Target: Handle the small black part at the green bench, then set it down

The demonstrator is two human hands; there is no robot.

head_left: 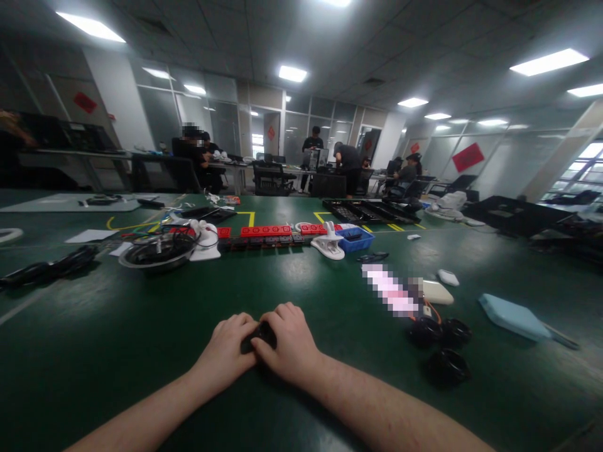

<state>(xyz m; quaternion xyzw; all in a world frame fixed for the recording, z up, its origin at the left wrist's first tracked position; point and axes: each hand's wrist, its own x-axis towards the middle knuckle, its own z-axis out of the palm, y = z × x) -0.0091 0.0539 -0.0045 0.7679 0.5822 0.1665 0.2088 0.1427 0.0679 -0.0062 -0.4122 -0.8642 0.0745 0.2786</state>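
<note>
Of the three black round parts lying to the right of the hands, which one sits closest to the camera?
The lone black round part at the bottom; the other two, the left one and the right one, sit side by side farther up the green table.

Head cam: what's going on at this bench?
A person has both hands together on the green table, the left hand and right hand closed around a small black part. Three similar black round parts lie to the right, apart from the hands. Other people work at desks far behind.
</note>
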